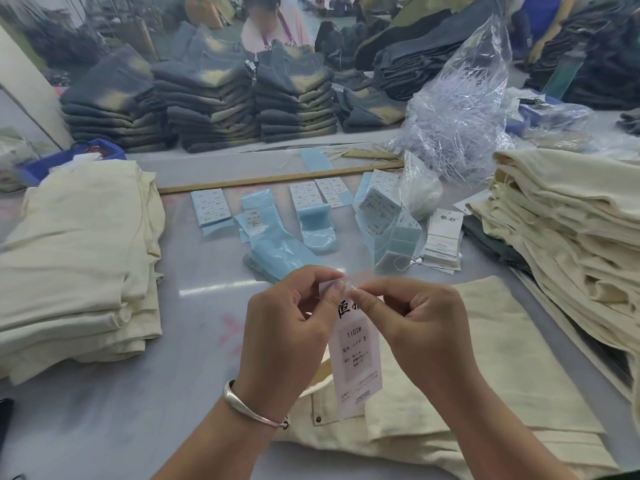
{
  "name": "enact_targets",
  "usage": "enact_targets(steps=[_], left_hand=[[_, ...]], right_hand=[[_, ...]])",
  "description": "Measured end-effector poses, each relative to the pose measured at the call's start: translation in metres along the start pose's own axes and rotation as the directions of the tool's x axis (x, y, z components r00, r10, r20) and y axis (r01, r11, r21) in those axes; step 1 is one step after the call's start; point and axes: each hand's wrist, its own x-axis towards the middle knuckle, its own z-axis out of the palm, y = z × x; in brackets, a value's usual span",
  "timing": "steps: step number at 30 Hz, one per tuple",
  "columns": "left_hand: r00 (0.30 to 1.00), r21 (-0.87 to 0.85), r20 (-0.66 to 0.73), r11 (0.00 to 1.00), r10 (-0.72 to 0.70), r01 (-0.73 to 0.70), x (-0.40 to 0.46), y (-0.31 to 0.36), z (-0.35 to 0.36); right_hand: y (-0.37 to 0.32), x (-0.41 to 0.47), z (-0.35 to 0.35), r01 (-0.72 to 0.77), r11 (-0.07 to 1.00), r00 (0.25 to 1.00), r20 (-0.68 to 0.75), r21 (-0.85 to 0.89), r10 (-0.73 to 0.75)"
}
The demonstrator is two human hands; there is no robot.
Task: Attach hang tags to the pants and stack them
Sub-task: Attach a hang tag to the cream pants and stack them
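Left hand (291,327) and right hand (415,323) both pinch the white hang tag's (356,358) top edge above the cream pants (485,368), likely to thread its fastener.

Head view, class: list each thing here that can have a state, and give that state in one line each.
Hang tag: upright, pinched at its top by both hands.
Left hand: pinching the tag.
Right hand: pinching the tag.
Pants: lying flat under the tag.
Left stack: folded, piled.
Right stack: folded, piled higher.
Plastic bag: open, crumpled.
Sticker sheets: lying loose on the table.
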Motion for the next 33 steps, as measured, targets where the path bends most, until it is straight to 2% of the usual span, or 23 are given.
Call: enact_targets(steps=[5,8,12,17,21,25,29,33], left_hand=[[0.999,0.011,0.026,1.0,0.027,-0.028,-0.001,-0.001,-0.003],[0.998,-0.06,0.053,0.998,0.035,-0.032,-0.001,-0.001,-0.005],[0.995,-0.244,0.087,0.968,-0.044,0.064,0.003,-0.005,-0.006],[0.983,-0.324,0.158,0.936,-0.092,0.14,0.01,-0.011,-0.002],[0.988,-0.308,0.147,0.947,-0.049,0.093,0.008,-0.018,0.003],[0.99,-0.212,0.122,0.973,-0.07,0.095,0.008,-0.025,0.01],[0.987,-0.16,0.094,0.977,-0.128,0.142,0.014,-0.032,0.012],[0.985,-0.1,0.008,0.98,-0.175,0.174,0.024,-0.039,0.007]], right_hand=[[-0.004,0.001,0.004,0.011,0.998,1.0,-0.016,-0.07,-0.013],[-0.003,-0.001,0.005,0.008,0.995,1.0,-0.016,-0.104,-0.009],[-0.002,-0.001,0.007,0.021,0.982,1.0,0.014,-0.189,-0.018],[-0.002,-0.003,0.012,0.037,0.977,0.999,-0.017,-0.21,-0.041],[0.001,-0.003,0.012,0.023,0.983,0.999,-0.036,-0.181,-0.03],[0.008,-0.002,0.008,0.01,0.989,0.999,0.044,-0.15,-0.003],[0.024,0.009,-0.015,-0.129,0.991,0.978,0.171,0.03,0.122],[0.049,0.019,-0.052,-0.334,0.941,0.907,0.288,0.051,0.306]])
